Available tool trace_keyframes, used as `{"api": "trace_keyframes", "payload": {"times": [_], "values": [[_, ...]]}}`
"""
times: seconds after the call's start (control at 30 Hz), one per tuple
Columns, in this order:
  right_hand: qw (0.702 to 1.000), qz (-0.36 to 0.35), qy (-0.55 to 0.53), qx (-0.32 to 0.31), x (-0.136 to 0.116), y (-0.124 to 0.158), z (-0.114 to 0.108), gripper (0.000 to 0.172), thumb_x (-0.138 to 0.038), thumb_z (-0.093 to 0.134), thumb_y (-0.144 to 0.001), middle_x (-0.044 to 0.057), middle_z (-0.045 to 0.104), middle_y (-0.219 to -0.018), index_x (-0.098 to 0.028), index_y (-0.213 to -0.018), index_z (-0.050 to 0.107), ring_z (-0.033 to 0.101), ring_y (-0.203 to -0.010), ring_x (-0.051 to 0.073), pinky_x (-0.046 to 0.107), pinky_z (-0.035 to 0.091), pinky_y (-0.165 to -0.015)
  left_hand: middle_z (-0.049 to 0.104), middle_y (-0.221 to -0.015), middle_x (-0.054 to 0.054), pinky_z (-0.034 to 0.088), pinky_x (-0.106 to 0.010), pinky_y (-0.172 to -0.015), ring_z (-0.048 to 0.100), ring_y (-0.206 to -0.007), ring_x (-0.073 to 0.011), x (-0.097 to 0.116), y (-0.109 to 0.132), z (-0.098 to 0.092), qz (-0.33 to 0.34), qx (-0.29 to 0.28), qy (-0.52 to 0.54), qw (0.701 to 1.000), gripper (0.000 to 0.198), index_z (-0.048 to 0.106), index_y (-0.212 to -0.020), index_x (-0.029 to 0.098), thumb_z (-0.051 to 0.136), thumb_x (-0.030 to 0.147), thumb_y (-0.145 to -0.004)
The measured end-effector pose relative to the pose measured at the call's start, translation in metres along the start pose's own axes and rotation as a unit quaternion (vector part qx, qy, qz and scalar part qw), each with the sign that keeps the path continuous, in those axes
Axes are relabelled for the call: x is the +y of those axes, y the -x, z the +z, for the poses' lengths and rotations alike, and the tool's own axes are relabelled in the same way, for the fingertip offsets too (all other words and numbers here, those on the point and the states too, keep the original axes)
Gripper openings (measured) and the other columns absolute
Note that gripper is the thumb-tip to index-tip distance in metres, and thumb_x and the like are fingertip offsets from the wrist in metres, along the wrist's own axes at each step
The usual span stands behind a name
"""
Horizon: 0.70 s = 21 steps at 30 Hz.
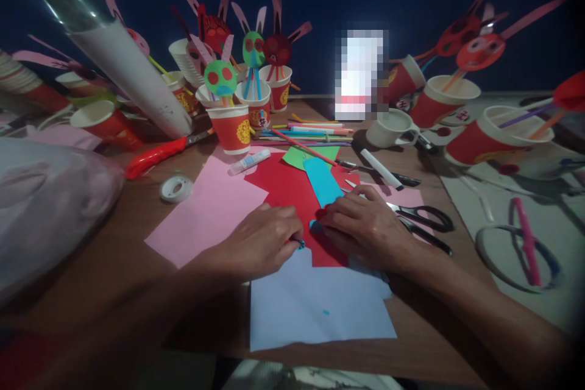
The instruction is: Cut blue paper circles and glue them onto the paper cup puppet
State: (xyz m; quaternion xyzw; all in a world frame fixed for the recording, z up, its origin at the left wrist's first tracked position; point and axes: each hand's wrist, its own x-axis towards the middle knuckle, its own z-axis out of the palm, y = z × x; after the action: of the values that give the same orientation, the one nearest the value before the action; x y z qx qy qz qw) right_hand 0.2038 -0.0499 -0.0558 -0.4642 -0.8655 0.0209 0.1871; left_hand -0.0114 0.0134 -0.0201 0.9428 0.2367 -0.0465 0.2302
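My left hand (274,233) is closed in a pinch above the sheets, with a small dark-and-blue thing (300,244) showing at its fingertips, too small to name. Facing it, my right hand (363,219) has its fingers curled together, and a small blue paper piece (314,225) sticks out at their tips. Beneath the hands are a red paper sheet (283,186) and a pale white sheet (315,298) with a tiny blue scrap on it. A blue paper strip (320,181) lies just beyond my right hand. Black-handled scissors (425,219) lie partly behind that hand.
Pink paper (214,207), a glue stick (250,161), a tape roll (176,188), and a red-handled cutter (155,158) lie leftward. Behind are several pens (311,132), a white mug (390,129) and red cups (228,128) with paper-faced figures. A plastic bag (50,207) bulges left.
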Motion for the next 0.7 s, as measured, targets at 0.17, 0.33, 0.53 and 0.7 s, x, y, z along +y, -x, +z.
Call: {"api": "trace_keyframes", "payload": {"times": [0.17, 0.33, 0.53, 0.7], "values": [[1.0, 0.0, -0.02, 0.018, -0.002, 0.0, -0.001, 0.016, -0.021, 0.051, -0.088, 0.005, 0.068, -0.089, -0.02, -0.096, 0.064, 0.059, -0.081, 0.016, 0.037, 0.031, -0.081, 0.055, -0.082, 0.002, 0.036, -0.028, -0.072, 0.05, -0.077, -0.0129, 0.002, 0.0, -0.001, 0.004, 0.017, 0.04, 0.999, 0.01, 0.053, -0.079, 0.018, 0.045, 0.017, -0.085], [0.99, 0.034, -0.129, 0.042, -0.012, -0.003, -0.007, 0.014, -0.018, 0.051, -0.085, 0.004, 0.068, -0.083, -0.018, -0.092, 0.064, 0.06, -0.078, 0.015, 0.033, 0.032, -0.074, 0.054, -0.073, 0.005, 0.035, -0.023, -0.065, 0.047, -0.068, -0.009, 0.005, 0.001, 0.0, -0.017, 0.06, 0.126, 0.99, 0.007, 0.051, -0.076, 0.018, 0.05, 0.016, -0.082], [0.962, 0.093, -0.257, 0.019, -0.02, -0.006, -0.008, 0.01, -0.028, 0.06, -0.083, 0.0, 0.067, -0.078, -0.019, -0.084, 0.064, 0.058, -0.071, 0.012, 0.031, 0.032, -0.073, 0.055, -0.07, 0.006, 0.036, -0.02, -0.059, 0.048, -0.061, -0.0061, 0.006, 0.0, 0.007, -0.033, 0.116, 0.196, 0.973, 0.005, 0.054, -0.076, 0.018, 0.053, 0.014, -0.078], [0.963, 0.084, -0.252, 0.045, -0.02, -0.007, -0.003, 0.011, -0.024, 0.057, -0.084, 0.0, 0.065, -0.071, -0.017, -0.077, 0.061, 0.057, -0.068, 0.013, 0.032, 0.032, -0.073, 0.057, -0.069, 0.005, 0.038, -0.019, -0.057, 0.049, -0.061, -0.0065, 0.006, -0.003, 0.01, -0.047, 0.118, 0.228, 0.965, 0.002, 0.056, -0.078, 0.018, 0.054, 0.017, -0.078]]}}
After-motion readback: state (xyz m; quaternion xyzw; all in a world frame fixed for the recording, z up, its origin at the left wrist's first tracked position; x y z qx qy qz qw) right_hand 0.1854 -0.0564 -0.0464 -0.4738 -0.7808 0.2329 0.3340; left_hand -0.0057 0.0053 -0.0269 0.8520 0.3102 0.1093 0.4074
